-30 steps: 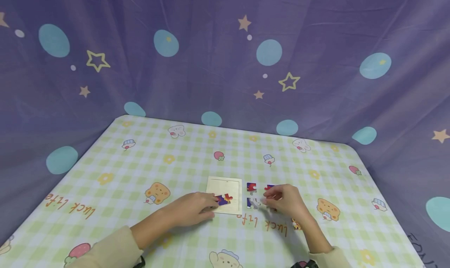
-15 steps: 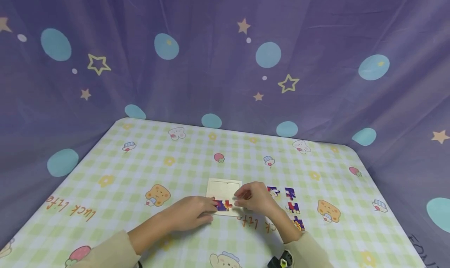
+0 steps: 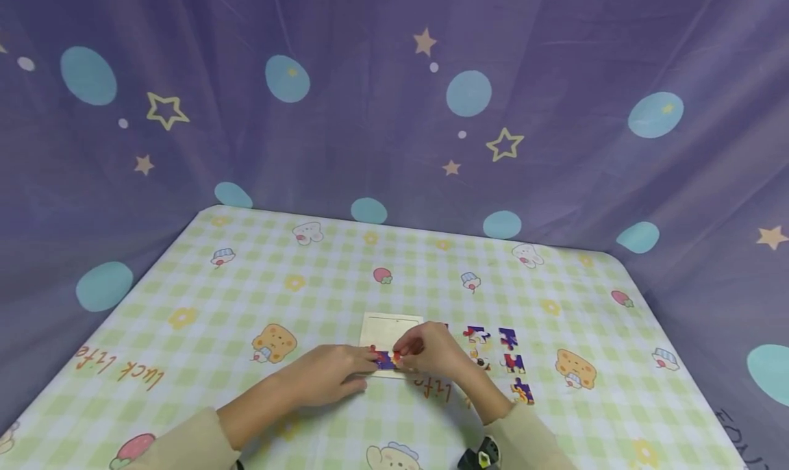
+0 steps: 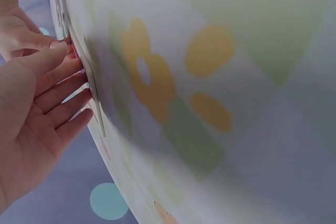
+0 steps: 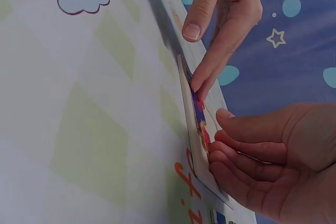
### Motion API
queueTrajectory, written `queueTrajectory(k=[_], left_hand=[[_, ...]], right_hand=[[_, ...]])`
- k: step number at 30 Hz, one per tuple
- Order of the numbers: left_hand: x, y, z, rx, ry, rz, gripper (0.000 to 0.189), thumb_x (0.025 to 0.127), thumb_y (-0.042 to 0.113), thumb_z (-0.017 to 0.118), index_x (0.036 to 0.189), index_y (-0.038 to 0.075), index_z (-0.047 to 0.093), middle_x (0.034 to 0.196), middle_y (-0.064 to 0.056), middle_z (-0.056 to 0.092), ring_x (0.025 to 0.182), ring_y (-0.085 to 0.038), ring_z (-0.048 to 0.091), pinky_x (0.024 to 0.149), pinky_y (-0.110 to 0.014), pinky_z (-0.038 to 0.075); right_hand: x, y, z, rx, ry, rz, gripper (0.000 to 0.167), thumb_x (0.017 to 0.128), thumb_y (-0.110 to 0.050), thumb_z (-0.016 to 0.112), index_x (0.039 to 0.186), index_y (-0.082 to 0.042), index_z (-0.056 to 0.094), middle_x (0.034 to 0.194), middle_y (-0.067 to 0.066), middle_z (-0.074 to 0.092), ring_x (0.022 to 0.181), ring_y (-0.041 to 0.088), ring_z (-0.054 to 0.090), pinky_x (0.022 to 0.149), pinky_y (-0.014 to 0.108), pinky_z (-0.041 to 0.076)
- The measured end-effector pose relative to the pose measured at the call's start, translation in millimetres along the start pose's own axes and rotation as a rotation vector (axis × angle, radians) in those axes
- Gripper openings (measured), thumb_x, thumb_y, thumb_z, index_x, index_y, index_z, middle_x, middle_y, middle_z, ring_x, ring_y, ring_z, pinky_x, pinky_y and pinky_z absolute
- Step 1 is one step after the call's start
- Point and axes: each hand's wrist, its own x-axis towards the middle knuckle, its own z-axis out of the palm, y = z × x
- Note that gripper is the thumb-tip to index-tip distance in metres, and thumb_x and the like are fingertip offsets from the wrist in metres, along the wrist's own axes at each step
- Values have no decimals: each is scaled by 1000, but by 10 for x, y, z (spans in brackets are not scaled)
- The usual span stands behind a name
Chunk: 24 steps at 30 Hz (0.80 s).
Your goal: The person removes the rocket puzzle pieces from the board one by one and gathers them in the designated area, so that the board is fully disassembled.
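Observation:
A pale square wooden puzzle tray [image 3: 388,327] lies on the table, with joined jigsaw pieces [image 3: 383,362] in purple, red and orange along its near side. My left hand [image 3: 324,374] comes in from the left, fingers extended, the tips resting on the pieces at their left end. From the other side my right hand [image 3: 436,352] reaches over the tray. In the right wrist view its fingertips [image 5: 214,153] meet the orange-red end of the pieces [image 5: 199,111], while the thumb stands apart above them. The right hand hides the tray's right part in the head view.
Several loose jigsaw pieces lie in rows right of the tray, among them a purple piece [image 3: 507,338], a red-and-purple piece [image 3: 514,363] and a purple-and-orange piece [image 3: 522,391]. A green-checked tablecloth [image 3: 345,257] covers the table. A purple curtain [image 3: 370,100] hangs behind it.
My right hand has moved left from the loose pieces to the tray and now touches the pieces there. The left hand stays at the tray; the pieces under it lie straighter along the near side.

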Motion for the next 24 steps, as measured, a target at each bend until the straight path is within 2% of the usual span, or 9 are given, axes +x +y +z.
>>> queueTrajectory(k=[9, 24], left_hand=[[-1, -22, -33, -55, -54, -32, 29, 95, 18, 66, 121, 5, 70, 131, -9, 63, 123, -27, 59, 103, -44, 47], [-14, -19, -44, -41, -39, 6, 28, 95, 16, 66, 121, 6, 71, 128, -7, 65, 120, -26, 61, 101, -42, 50]], right_hand=[[10, -52, 55, -73, 28, 5, 6, 81, 2, 78, 83, -2, 74, 71, -4, 62, 62, 6, 53, 55, 19, 47], [46, -38, 89, -64, 48, 11, 13, 82, -4, 79, 75, -7, 69, 66, -7, 59, 58, 5, 51, 52, 18, 44]])
